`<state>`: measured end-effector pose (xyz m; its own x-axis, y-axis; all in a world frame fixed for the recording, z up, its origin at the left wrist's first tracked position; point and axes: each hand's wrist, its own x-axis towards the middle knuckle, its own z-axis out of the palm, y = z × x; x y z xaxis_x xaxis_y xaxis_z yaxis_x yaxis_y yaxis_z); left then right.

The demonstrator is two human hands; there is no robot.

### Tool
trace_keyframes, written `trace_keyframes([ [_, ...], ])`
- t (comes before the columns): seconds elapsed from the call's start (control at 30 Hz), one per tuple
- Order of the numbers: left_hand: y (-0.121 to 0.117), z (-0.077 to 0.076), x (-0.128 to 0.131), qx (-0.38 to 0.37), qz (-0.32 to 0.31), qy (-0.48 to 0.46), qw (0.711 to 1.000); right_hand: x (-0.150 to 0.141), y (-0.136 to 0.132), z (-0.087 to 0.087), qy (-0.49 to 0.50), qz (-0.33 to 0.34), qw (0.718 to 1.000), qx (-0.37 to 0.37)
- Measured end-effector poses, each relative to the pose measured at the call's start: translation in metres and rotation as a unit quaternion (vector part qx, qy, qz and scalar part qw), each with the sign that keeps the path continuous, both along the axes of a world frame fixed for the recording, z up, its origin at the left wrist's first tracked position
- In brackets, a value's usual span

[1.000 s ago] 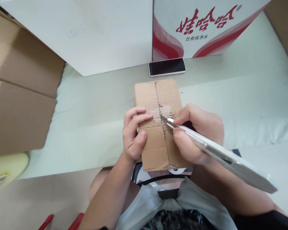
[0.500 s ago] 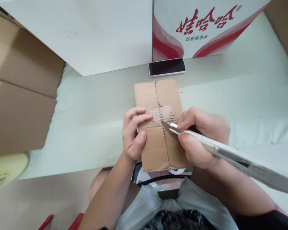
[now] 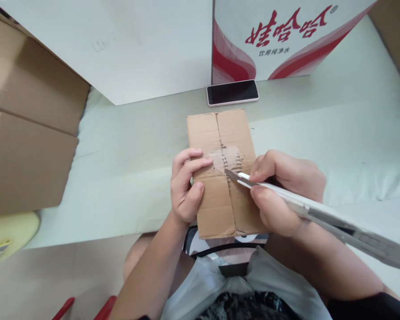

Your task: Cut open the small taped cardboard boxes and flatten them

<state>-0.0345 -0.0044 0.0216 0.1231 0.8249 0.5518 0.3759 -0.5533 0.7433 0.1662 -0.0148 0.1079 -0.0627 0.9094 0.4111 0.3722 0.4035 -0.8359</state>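
Note:
A small brown cardboard box (image 3: 216, 209) stands in front of me, with a centre seam and a patch of clear tape across its middle. My left hand (image 3: 186, 189) grips the box's left edge, fingers curled over the top. My right hand (image 3: 283, 191) is closed round a white utility knife (image 3: 320, 213). The knife's blade tip rests on the seam just below the tape. The handle sticks out to the lower right.
A phone (image 3: 232, 92) with a dark screen lies behind the box. A white and red printed carton (image 3: 280, 40) and a plain white box (image 3: 126, 44) stand at the back. Large brown cartons (image 3: 26, 124) are on the left, with a yellow object (image 3: 6, 231) below them.
The knife blade has slid a little down the seam toward me, and my right hand has shifted right and down with it. My left hand has stayed put.

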Motion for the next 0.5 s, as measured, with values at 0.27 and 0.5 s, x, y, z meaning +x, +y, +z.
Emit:
trace_keyframes([
  [0.27,0.0001,-0.0008,-0.0001,0.005,0.002,0.002,1.000,-0.0001,-0.0006,-0.0029,0.029,0.004,1.000,0.009],
  [0.5,0.0005,-0.0003,0.0003,0.009,-0.015,-0.016,1.000,0.0003,-0.0015,-0.0038,0.038,0.007,0.999,0.012],
])
